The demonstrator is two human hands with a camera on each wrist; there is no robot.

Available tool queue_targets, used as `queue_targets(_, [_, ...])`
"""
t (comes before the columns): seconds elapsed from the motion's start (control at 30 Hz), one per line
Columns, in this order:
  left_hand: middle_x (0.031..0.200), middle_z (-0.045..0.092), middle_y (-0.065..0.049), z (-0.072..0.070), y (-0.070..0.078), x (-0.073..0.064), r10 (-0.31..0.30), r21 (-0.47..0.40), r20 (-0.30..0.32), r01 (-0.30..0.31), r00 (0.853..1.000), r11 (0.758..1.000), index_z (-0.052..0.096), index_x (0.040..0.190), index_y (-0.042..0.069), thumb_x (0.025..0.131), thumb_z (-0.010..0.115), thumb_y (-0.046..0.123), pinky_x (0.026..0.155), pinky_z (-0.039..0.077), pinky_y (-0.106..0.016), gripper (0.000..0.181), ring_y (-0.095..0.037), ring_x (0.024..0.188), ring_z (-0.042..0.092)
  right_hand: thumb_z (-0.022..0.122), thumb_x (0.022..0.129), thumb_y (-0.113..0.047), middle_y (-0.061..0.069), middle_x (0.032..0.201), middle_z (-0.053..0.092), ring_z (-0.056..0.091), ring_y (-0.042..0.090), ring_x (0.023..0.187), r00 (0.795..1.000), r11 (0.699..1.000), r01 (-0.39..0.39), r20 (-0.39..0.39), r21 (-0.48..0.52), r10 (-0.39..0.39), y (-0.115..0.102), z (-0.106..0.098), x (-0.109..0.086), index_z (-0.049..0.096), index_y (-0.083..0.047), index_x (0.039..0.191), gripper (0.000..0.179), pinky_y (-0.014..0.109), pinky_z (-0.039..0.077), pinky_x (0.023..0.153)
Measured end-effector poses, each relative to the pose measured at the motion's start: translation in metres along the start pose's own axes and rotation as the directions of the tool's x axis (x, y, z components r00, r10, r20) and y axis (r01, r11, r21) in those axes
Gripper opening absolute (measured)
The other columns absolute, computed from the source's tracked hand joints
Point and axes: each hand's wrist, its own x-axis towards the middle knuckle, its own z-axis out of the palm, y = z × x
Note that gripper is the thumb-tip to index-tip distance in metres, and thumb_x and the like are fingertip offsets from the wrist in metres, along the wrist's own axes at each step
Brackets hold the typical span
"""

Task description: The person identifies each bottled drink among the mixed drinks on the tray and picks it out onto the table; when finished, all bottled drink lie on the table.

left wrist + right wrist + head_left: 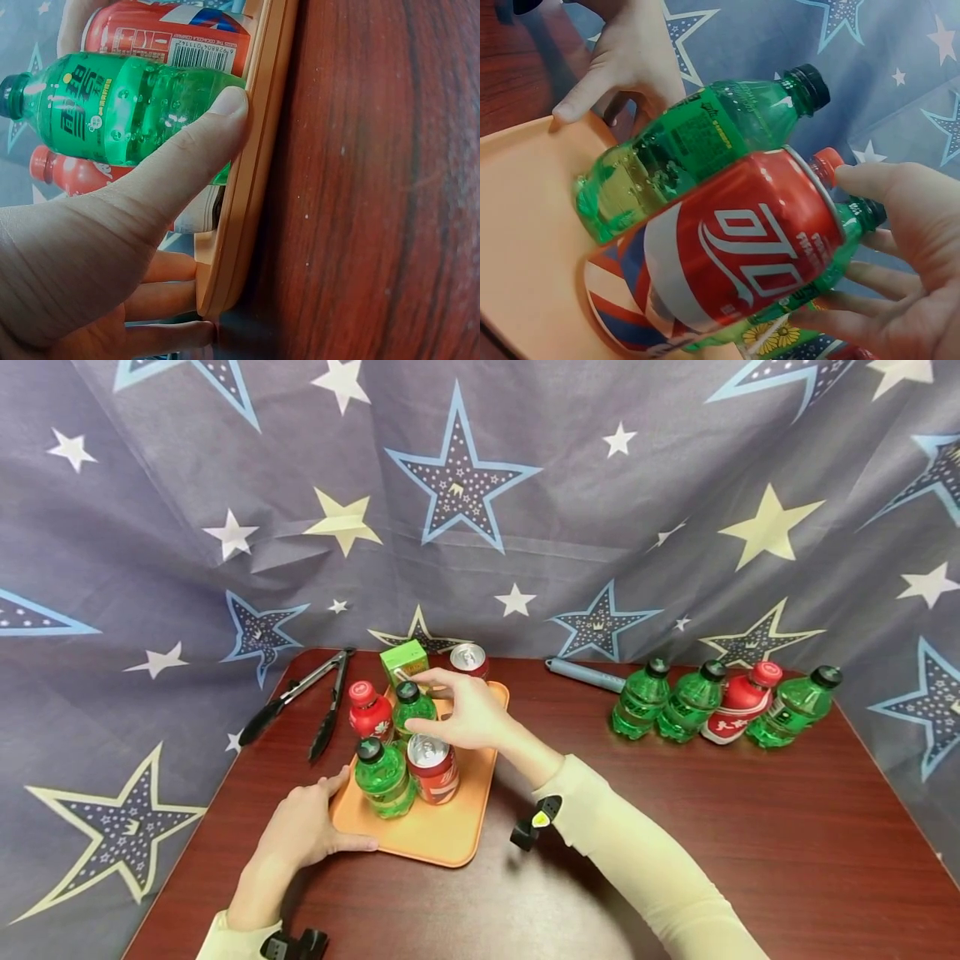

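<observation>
My left hand (303, 818) holds the near left corner of an orange tray (442, 839), its thumb along the front rim and fingers at the left side. Over the tray, my right hand (468, 714) is spread around a green soda bottle (408, 706) with a black cap; its fingers look fairly straight in the right wrist view. A red cola can (742, 240) stands in front of that bottle. Beside the can is another green bottle (112, 109), close to my left thumb. A red bottle (367, 710) stands behind them at the left.
At the tray's far end are a green carton (405, 660) and a second red can (468, 660). Black-tipped tongs (333, 693) lie to the left. A blue-grey rod (585, 675) lies at the back. Several green bottles (641, 702) and a red one (738, 706) line the right side.
</observation>
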Motion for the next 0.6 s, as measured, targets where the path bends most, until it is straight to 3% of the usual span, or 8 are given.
queue_targets(0.3, [0.14,0.06,-0.042,-0.002,0.001,0.001,-0.013,-0.004,0.013,0.013,1.0,1.0,0.05,0.154,-0.007,0.059,0.095,0.071,0.096,0.055,-0.067,0.131,-0.058,0.118,0.066,0.089,0.085,-0.036,0.003,0.131,0.077,0.073,0.018,0.123,0.998,0.994,-0.063,0.001,-0.088,0.063,-0.004,0.007,0.003,0.067,-0.013,0.14,0.064,0.036,0.058,0.106])
queue_targets(0.6, [0.142,0.058,-0.042,-0.004,0.002,-0.001,-0.023,-0.002,0.02,0.023,1.0,1.0,0.05,0.154,-0.008,0.06,0.094,0.072,0.097,0.055,-0.067,0.131,-0.058,0.12,0.065,0.089,0.085,-0.031,0.003,0.126,0.078,0.075,0.02,0.116,0.988,0.986,-0.151,-0.038,-0.077,0.148,-0.01,0.015,0.009,0.073,-0.013,0.132,0.052,0.036,0.06,0.099])
